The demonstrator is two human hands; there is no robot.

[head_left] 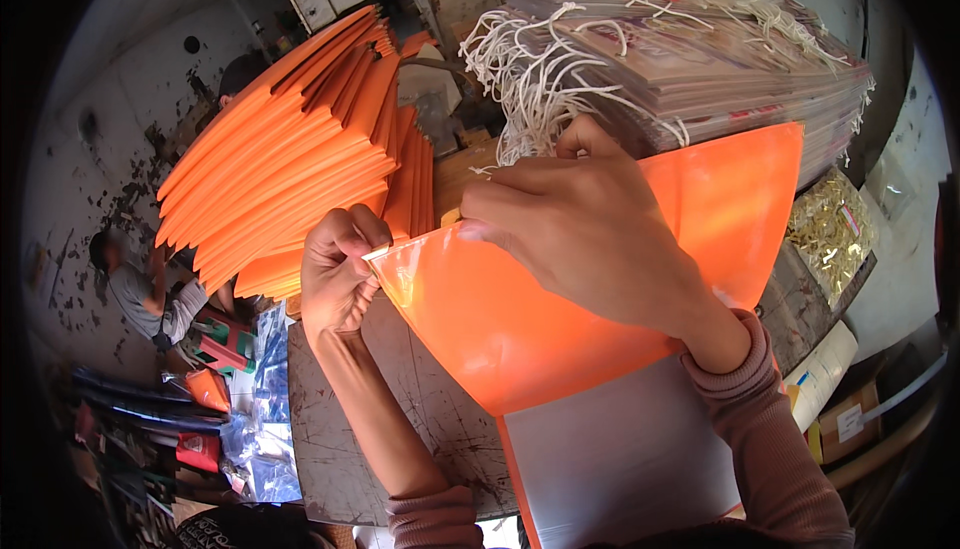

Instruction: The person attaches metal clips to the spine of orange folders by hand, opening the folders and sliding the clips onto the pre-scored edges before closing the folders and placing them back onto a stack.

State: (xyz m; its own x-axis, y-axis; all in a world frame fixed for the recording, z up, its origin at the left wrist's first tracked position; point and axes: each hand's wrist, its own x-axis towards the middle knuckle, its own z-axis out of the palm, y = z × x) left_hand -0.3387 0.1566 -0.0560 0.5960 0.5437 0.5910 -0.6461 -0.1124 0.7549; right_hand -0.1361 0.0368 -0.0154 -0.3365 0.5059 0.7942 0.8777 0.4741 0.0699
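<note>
Orange folder [530, 329]: corner between left fingers [347, 233], edge at right fingers [508, 201].

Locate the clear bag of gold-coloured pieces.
Head view, right side: the clear bag lies beside the right edge of the orange sheet, just below the stack with white cords in the picture.

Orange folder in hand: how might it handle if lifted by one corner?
The orange folder would probably sag and feel light for its size, being broad and thin-looking. It may also be slippery, given the glossy highlights on it.
</note>
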